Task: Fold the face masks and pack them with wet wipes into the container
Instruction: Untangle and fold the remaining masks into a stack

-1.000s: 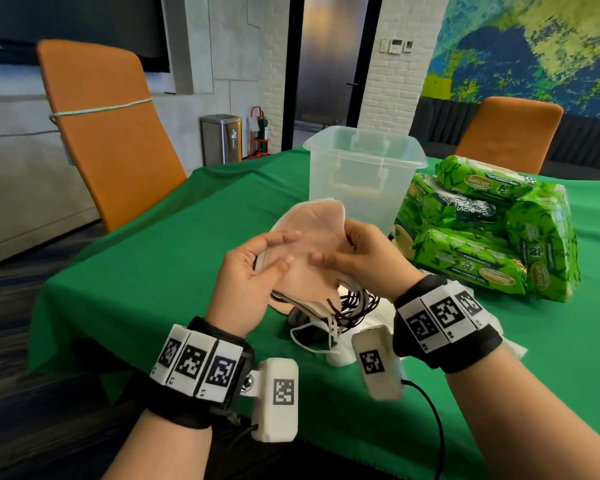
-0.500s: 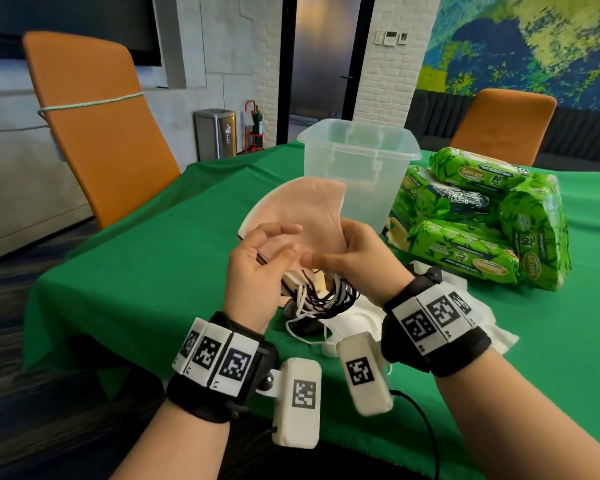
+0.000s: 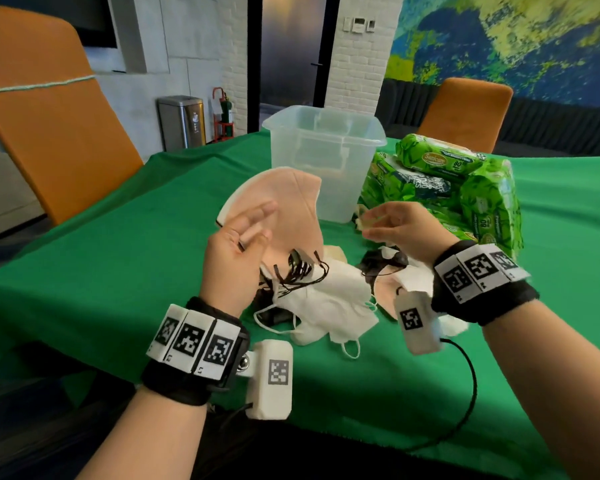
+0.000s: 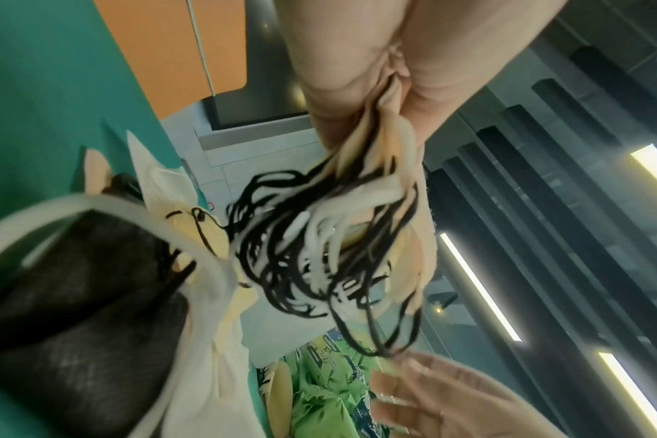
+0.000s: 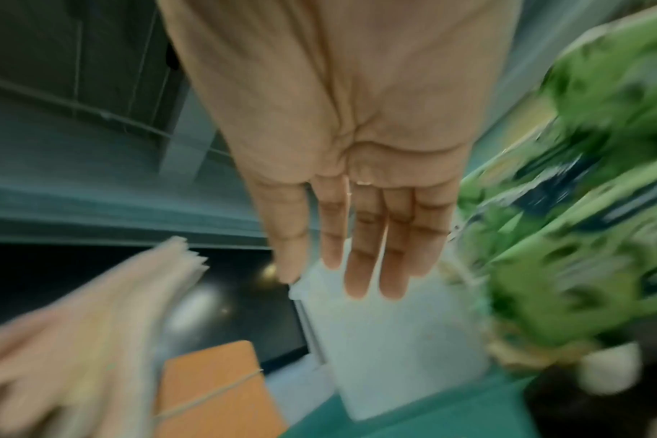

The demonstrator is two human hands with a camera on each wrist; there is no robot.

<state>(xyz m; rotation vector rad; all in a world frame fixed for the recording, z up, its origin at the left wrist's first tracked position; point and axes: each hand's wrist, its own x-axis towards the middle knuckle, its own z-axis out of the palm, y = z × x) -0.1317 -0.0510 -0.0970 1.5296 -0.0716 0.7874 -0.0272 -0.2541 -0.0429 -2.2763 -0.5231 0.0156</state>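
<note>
The left hand [image 3: 238, 244] held a stack of folded peach-coloured fabric face masks [image 3: 284, 202] upright above the green tablecloth [image 3: 118, 258], thumb on the near face and fingers behind, pinching the stack near its lower edge. The masks were half-moon shaped, flat, with black and white ear loops [image 3: 300, 271] hanging in a tangle beneath the hand. The right hand [image 3: 400, 226] hovered apart from the stack, beside it, fingers straight and relaxed, gripping nothing.

A loose heap of white, black and peach unfolded masks [image 3: 329, 306] lay on the cloth below both hands. The clear plastic tub container [image 3: 326, 161] stood just behind the held stack, and the green wet-wipe packs [image 3: 465, 188] were piled beside its right side.

The left wrist view showed the layered mask edges squeezed between thumb and fingers [image 4: 432, 83], which the head view hid. The right wrist view, blurred, showed the open palm with fingers [image 5: 364, 237] side by side.
</note>
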